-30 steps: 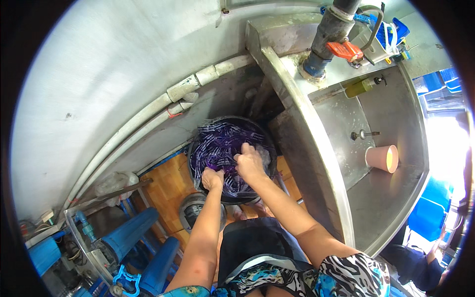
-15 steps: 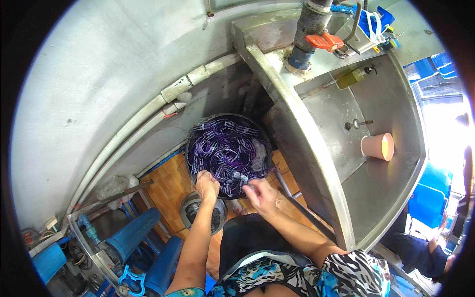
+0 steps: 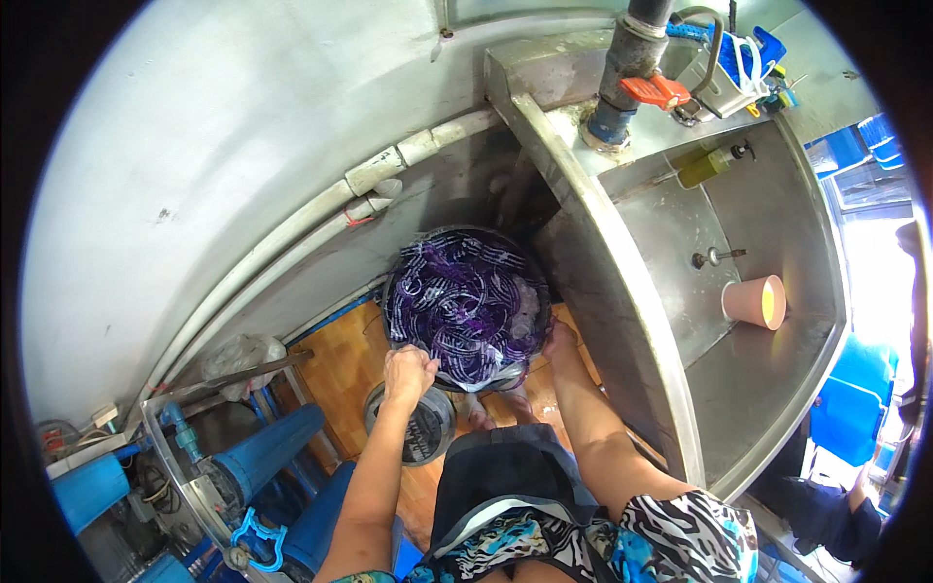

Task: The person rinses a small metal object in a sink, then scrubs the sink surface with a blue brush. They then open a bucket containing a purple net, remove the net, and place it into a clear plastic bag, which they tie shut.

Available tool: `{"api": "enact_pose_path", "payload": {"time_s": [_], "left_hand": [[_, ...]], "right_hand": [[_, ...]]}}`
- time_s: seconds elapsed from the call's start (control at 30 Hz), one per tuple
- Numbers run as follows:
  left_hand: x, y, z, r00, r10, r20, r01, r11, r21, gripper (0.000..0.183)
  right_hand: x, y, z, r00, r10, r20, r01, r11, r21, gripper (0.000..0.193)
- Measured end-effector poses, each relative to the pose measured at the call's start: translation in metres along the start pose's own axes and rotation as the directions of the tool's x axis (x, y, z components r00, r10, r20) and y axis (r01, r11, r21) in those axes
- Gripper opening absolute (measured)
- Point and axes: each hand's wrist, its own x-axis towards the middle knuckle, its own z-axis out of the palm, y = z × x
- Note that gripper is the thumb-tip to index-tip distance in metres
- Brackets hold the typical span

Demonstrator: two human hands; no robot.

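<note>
1. Holding the round dark basin (image 3: 406, 291) from both sides, the person stood just behind it, and it sat low on the floor in front of the knees.
2. The left hand (image 3: 408, 371) was curled shut on the near left rim of the basin.
3. The right hand (image 3: 560, 340) was on the near right rim of the basin, but I could not tell if its fingers were closed, since the rim hid them.
4. The basin lay straight ahead of both hands, between them, and both hands touched it, so neither was nearer.
5. Purple and white cloth (image 3: 465, 306) filled the basin to the top.
6. The basin was round, so it had no long side to line up with.
7. The steel sink (image 3: 777, 379) stood just right of the basin, with a pink cup (image 3: 754, 301) inside it.
8. White pipes (image 3: 389, 175) ran along the wall behind the basin.
</note>
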Motion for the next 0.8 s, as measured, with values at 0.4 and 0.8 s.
{"api": "enact_pose_path", "payload": {"time_s": [0.4, 0.8], "left_hand": [[0.084, -0.016, -0.018, 0.736, -0.433, -0.520, 0.258, 0.890, -0.375, 0.026], [0.252, -0.041, 0.026, 0.758, -0.640, 0.126, 0.647, 0.762, -0.021, 0.065]], "right_hand": [[-0.006, -0.016, 0.024, 0.899, -0.373, -0.228, 0.395, 0.917, 0.058, 0.008], [-0.078, -0.011, 0.065, 0.638, -0.745, 0.194, 0.718, 0.486, -0.498, 0.020]]}}
